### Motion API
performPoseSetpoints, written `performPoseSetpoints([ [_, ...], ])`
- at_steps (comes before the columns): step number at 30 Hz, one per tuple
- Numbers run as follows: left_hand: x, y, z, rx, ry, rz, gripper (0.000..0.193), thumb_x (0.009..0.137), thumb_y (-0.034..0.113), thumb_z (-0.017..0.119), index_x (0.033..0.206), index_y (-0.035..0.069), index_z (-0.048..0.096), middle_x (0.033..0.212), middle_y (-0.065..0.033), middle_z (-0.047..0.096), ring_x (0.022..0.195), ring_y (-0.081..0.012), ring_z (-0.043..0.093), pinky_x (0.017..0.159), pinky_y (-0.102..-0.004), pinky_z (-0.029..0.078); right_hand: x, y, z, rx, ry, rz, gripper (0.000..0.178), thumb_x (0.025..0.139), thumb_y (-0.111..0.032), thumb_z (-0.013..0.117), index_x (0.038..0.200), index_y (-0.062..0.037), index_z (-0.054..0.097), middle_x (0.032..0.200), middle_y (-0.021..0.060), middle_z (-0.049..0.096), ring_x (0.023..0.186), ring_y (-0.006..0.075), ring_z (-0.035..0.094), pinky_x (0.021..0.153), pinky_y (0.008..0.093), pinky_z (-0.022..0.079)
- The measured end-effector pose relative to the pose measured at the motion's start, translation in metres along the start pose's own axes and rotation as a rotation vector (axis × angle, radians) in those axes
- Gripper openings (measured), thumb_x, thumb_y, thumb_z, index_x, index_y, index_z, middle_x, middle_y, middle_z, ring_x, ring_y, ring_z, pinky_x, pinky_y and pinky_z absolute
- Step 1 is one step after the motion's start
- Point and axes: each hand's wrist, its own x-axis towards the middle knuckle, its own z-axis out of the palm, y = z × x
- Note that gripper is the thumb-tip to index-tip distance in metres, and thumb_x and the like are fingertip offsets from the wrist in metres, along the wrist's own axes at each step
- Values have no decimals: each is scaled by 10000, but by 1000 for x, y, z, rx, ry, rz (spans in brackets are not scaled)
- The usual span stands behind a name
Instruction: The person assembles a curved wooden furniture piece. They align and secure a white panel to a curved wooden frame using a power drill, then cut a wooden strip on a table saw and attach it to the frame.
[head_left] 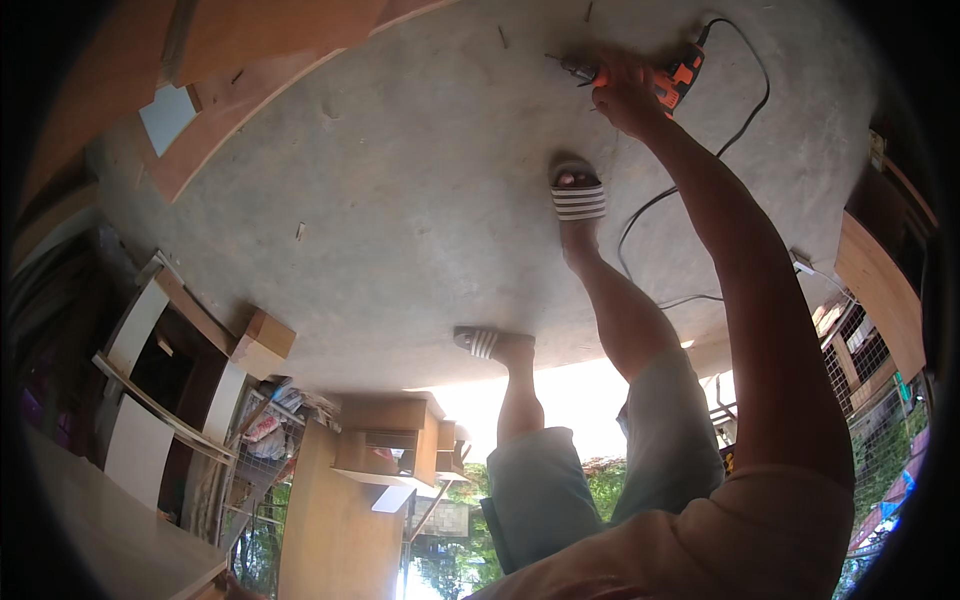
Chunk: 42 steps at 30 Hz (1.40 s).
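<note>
Orange-black corded drill (685,75) in right hand (628,95); casing (664,90) too blurred to read.

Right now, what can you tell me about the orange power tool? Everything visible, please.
The power tool looks drill-like, with an orange and black casing, apparently plastic. Its dark, narrow front end points left; a black cord leaves the opposite end and loops right. The right hand grips it, hiding its middle. Whether it touches the grey floor, or is running, I cannot tell.
</note>
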Motion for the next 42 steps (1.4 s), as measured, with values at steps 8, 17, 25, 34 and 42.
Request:
performPoseSetpoints([
  [8, 9, -6, -16, 223, -83, -55, 708, 782, 574, 741, 1038, -80, 660, 937, -256, 686, 804, -365, 692, 689, -424, 559, -3, 51, 32, -188, -53, -152, 124, 769, -174, 737, 891, -152, 728, 1477, 101, 341, 1385, 375, 290, 1011, 670, 328],
  [17, -14, -19, -11, -2, -103, -295, 720, 770, 511, 754, 1218, -32, 600, 1126, -214, 668, 994, -384, 647, 836, -489, 505, 16, 18, -1, 421, -174, 92, 464, 707, -104, 701, 1147, -55, 560, 1163, 166, 565, 1102, 377, 549, 910, 471, 462],
  [25, -22, 22, -26, -236, -87, -76, 678, 732, 449, 800, 1188, -15, 610, 1117, -188, 691, 949, -390, 672, 798, -491, 505, -18, -28, 25, 473, -218, -39, 405, 687, -81, 736, 1077, -77, 628, 1328, 167, 458, 1218, 346, 487, 977, 439, 449],
  [34, -33, -14, 24, -367, 157, 2, 719, 723, 336, 827, 1285, -6, 536, 1209, -225, 623, 1067, -392, 618, 903, -488, 484, -96, -135, -126, 786, -189, -314, 255, 689, 12, 759, 906, -108, 696, 1410, 104, 399, 1246, 290, 488, 993, 382, 497],
  [42, -12, 20, 23, -574, 626, 286, 822, 569, 419, 901, 1240, 107, 543, 1145, -75, 591, 1058, -293, 528, 956, -479, 367, -268, -225, -312, 1005, 59, -342, 237, 735, 105, 586, 859, -76, 677, 1430, 134, 395, 1250, 267, 519, 996, 383, 467],
])
